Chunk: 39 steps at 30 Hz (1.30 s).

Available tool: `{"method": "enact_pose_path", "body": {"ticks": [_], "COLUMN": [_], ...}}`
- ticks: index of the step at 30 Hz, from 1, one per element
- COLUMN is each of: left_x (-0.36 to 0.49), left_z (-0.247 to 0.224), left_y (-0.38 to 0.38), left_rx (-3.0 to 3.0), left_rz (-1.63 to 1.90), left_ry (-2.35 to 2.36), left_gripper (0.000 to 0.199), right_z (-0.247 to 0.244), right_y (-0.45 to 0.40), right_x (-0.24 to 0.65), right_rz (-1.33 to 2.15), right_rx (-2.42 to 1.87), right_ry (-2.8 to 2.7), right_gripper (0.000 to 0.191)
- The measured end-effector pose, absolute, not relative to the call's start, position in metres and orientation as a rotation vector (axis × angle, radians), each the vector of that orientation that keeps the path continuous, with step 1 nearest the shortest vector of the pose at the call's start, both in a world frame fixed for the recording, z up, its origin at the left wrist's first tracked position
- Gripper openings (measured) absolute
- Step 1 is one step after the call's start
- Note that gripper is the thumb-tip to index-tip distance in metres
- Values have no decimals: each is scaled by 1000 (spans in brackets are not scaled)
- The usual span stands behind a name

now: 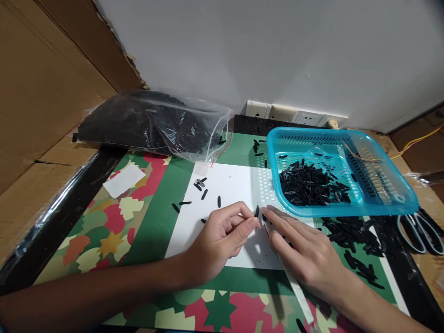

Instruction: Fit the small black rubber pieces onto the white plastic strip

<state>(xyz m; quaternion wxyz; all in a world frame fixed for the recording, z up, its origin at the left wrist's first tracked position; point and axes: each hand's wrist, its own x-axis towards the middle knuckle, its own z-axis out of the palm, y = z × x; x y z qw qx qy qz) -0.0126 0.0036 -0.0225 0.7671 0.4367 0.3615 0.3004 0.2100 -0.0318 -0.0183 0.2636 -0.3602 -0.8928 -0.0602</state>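
Clock directions are taken from the middle of the plain white sheet (187, 231), laid on a desk (159, 217) with a green, floral-patterned cover.

Left hand: one (222, 231), thumb and forefinger pinching a small, slender black piece (256, 211), held upright near the centre.
Right hand: one (305, 254), fingers extended close together, tips beside that piece, over a long, narrow white strip (298, 296) running toward five o'clock; whether it grips anything, cannot tell.
Basket, blue translucent plastic, perforated (347, 212): two o'clock, holding a heap of like black pieces (308, 185).
Loose heap, black pieces (354, 233): between three and four o'clock.
Scissors, pale-rimmed handles (421, 236): three o'clock, beyond the heap.
Bag, clear zip plastic, dark contents (149, 122): ten to eleven o'clock.
Scrap, white paper (124, 180): between nine and ten o'clock.

Risks, as judged: the pinched piece, being small and smooth-looking, may slip out or snap if squeezed hard; the right forearm, lying close to the loose heap, may scatter it; a shift of the strip may jolt the fingertips.
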Motion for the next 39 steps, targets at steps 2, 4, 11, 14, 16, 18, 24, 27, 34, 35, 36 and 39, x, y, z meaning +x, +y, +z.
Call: {"method": "enact_pose_path", "body": {"ticks": [2, 4, 11, 14, 16, 18, 24, 27, 34, 35, 36, 39], "left_x": [-12, -12, -12, -12, -12, -13, -17, -18, -20, -20, -20, -19], "left_z": [-23, -24, -24, -23, -23, -23, -22, -20, -17, -16, -14, -10], "left_y": [4, 3, 3, 2, 2, 2, 3, 2, -3, -4, -4, -4], "left_rx": [924, 915, 925, 938, 956, 983, 966, 930, 1095, 1114, 1136, 1246], "left_rz": [655, 658, 643, 635, 634, 637, 658, 667, 638, 639, 642, 659], "left_ry": [769, 763, 776, 786, 794, 795, 733, 744, 807, 823, 836, 842], "left_gripper": [33, 32, 33, 34, 33, 33, 34, 32, 36, 36, 35, 30], "right_z": [-17, -16, -20, -20, -20, -20, -15, -11, -7, -8, -8, -7], "right_y": [-31, -31, -29, -30, -32, -35, -36, -35, -35, -34, -34, -37], "right_x": [209, 208, 208, 209, 210, 212, 214, 216, 218, 218, 218, 219], "right_rz": [-228, -269, -284, -238, -141, -45, -233, -363, -332, -336, -328, -133], "right_rx": [-951, -945, -950, -963, -964, -913, -934, -980, -861, -879, -899, -970], "right_ry": [-2447, -2487, -2513, -2479, -2399, -2330, -2461, -2373, -2433, -2401, -2358, -2219], "right_gripper": [30, 29, 29, 27, 23, 27, 49, 51, 48, 44, 41, 30]}}
